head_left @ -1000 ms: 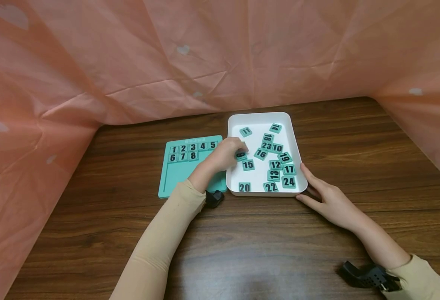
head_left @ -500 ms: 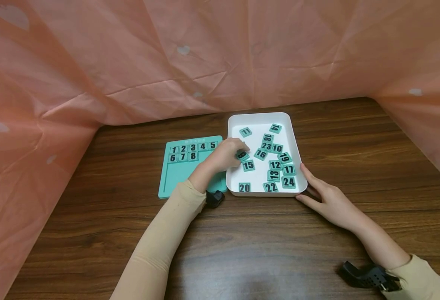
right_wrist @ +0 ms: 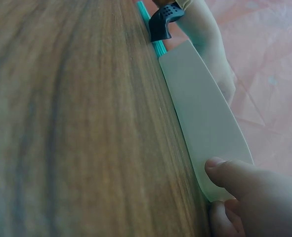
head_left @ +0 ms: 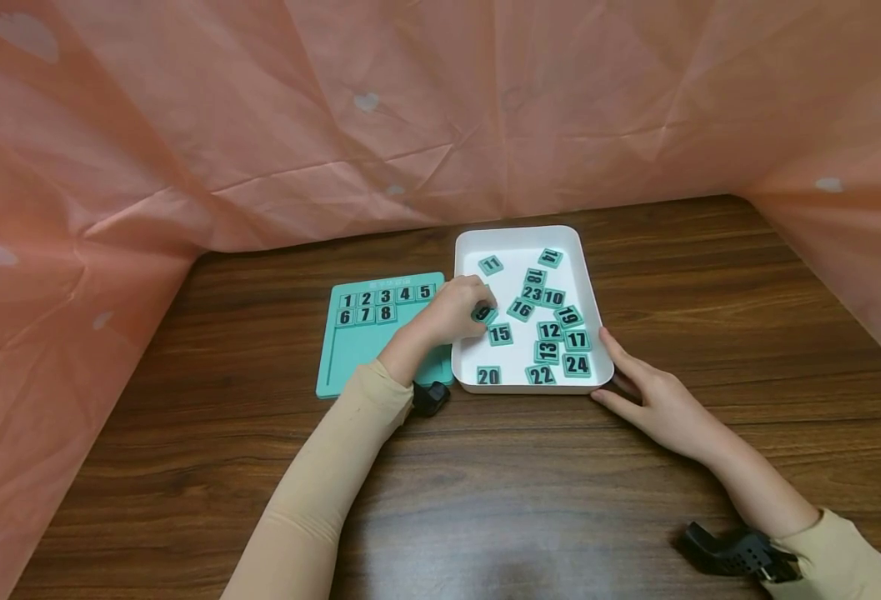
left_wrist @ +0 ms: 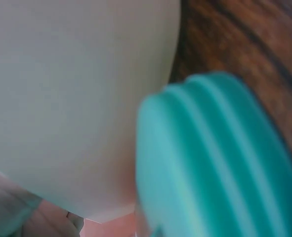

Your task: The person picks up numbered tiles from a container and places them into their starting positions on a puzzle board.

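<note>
- The tile marked 9 (head_left: pixel 483 314) lies inside the white tray (head_left: pixel 521 354), near its left wall and just right of the frame's centre, between the thumb and fingers of the left grip (head_left: pixel 451 308).
- The left grip comes in over the tray's left wall, its fingers bent down and pinching this tile, which sits askew and partly covered by them.
- The tile marked 15 (head_left: pixel 500 334) lies just below and to the right of those fingertips; the tile marked 11 (head_left: pixel 490 265) lies above them.
- The right grip (head_left: pixel 658 404) is at the tray's lower right corner, thumb and fingers spread apart, touching the outside of the walls.
- The teal board (head_left: pixel 357 358), bearing tiles 1 to 8 (head_left: pixel 365 314) in two rows, lies just left of the tray on the wooden bench (head_left: pixel 485 500), partly under the left forearm.
</note>
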Demonstrator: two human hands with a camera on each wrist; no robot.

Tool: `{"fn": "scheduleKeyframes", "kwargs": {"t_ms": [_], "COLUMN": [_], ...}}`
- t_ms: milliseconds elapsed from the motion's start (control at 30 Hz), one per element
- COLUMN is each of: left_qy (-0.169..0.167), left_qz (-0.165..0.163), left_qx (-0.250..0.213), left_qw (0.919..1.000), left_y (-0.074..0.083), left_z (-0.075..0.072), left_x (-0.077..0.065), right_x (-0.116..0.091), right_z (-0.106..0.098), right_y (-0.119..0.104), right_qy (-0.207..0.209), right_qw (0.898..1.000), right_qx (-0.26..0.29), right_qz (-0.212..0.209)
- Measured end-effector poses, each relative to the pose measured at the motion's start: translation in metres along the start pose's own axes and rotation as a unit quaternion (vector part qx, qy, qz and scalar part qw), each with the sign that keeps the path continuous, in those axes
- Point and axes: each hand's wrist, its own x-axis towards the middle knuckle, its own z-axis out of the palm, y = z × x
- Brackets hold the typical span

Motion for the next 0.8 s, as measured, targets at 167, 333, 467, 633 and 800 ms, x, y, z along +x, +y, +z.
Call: {"fn": "scheduleKeyframes", "kwargs": {"t_ms": [167,333,467,633,800], "left_qy": [0.001,-0.015,-0.026,-0.037,-0.035], "left_qz": [0.003,0.004,0.005,0.010,0.017], "left_qx": [0.003,0.006,0.006,0.001,-0.001], "left_qw": [1.0000,0.9999,0.9996,0.9992,0.9992], "left_y": [0.0003,0.0011,0.0007,-0.0010,-0.0015], "left_z": [-0.0001,-0.0009,-0.0024,-0.0043,-0.0041], "left_x": [0.0002,0.0003,0.0002,0.0005,0.0006], "right_x": [-0.0002,-0.0002,0.0000,0.0003,0.0002], "right_z": [0.0000,0.0003,0.0007,0.0005,0.0003], "right_y": [0.0001,-0.0002,-0.0001,0.0005,0.0010], "right_qy": [0.001,-0.001,-0.003,0.000,0.002], "right_qw": [1.000,1.000,1.000,1.000,1.000], "right_qx": [0.000,0.005,0.009,0.009,0.006], "right_qz": [0.000,0.002,0.004,0.000,-0.004]}}
